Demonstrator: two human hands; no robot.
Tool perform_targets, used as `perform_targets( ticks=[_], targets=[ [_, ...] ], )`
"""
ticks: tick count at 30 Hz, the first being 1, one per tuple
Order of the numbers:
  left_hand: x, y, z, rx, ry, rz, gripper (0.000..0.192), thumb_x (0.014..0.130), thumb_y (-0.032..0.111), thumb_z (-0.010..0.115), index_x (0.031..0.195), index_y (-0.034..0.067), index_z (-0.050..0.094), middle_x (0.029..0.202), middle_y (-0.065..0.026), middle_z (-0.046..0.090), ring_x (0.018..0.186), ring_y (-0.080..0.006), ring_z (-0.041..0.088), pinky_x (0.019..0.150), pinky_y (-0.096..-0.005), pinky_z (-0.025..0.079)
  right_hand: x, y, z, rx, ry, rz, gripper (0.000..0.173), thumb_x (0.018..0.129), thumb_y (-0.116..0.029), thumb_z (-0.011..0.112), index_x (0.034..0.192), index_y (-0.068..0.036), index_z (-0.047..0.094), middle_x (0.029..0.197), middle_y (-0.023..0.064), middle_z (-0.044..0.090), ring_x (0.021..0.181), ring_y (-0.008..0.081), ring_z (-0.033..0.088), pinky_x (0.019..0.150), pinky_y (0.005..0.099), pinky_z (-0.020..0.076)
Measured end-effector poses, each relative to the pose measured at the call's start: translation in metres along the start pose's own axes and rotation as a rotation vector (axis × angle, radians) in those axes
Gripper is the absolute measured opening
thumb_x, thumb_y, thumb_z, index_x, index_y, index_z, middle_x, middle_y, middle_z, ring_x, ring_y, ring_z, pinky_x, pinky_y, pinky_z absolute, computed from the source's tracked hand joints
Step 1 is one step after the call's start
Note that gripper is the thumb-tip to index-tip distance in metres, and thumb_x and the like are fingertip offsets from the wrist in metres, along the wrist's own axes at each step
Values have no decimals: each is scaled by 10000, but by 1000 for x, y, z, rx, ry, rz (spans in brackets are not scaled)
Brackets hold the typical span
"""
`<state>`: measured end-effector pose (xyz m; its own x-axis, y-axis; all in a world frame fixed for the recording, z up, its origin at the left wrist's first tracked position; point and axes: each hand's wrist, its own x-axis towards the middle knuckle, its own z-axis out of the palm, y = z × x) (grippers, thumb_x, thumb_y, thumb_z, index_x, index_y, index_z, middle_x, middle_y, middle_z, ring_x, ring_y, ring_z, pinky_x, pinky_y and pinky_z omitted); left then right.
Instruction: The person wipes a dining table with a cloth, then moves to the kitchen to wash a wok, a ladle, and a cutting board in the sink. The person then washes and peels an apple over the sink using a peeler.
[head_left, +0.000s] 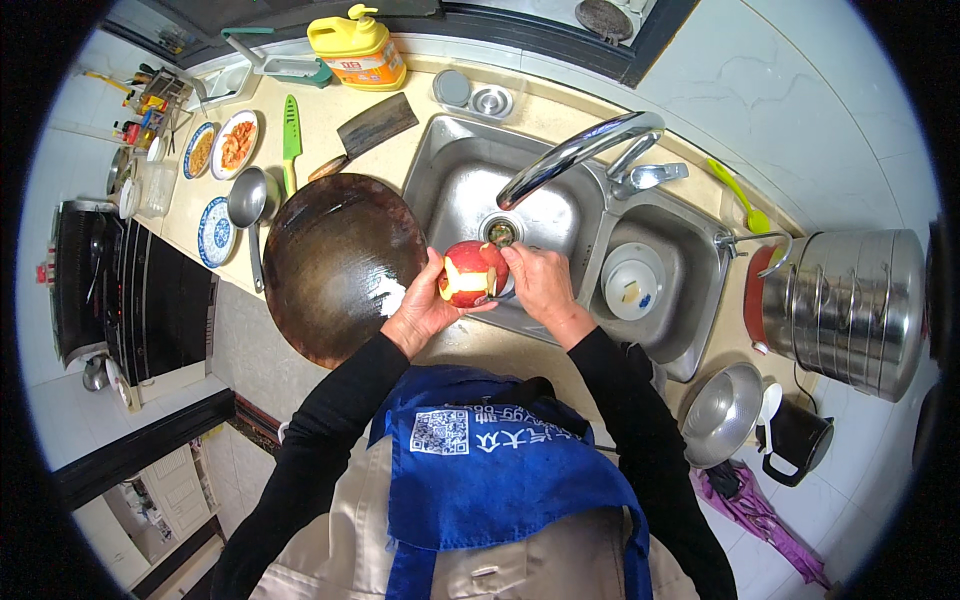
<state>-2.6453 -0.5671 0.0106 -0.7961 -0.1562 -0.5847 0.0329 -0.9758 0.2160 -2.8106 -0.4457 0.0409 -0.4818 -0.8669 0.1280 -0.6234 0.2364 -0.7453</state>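
A partly peeled red apple (475, 264) rests in my left hand (424, 301), with the fingers wrapped under it. Pale flesh shows in a band across its near side, and red skin covers the rest. My right hand (541, 281) is at the apple's right side, its thumb near the skin. It grips a small peeler (492, 291), mostly hidden by the fingers and the apple. Both hands are over the front edge of the stainless steel double sink (480, 161). Scraps lie in the drain strainer (501, 227) just beyond the apple.
A large dark wok (341, 262) stands close left of my hands. Behind it lie a cleaver (379, 124) and a green-sheathed knife (292, 127). The faucet (577, 154) arches over the left basin. White bowls (631, 281) sit in the right basin, and a steel steamer pot (840, 311) stands right.
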Motion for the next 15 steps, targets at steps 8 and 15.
perform_targets(
  ticks=[8,15],
  targets=[
    [4,6,-18,-43,-63,-56,778,854,665,519,1336,58,463,1240,-228,565,1061,-407,617,694,-557,583,-13,62,3,-253,-71,51,358,976,-308,463,773,-76,647,581,188,596,565,345,626,552,474,480],
    [-2,18,-9,-237,-76,-87,811,834,698,494,1375,98,430,1319,-206,511,1170,-409,546,808,-666,508,-6,100,12,186,-45,297,468,987,-347,433,733,-22,653,657,185,636,649,354,640,617,460,460]
  ],
)
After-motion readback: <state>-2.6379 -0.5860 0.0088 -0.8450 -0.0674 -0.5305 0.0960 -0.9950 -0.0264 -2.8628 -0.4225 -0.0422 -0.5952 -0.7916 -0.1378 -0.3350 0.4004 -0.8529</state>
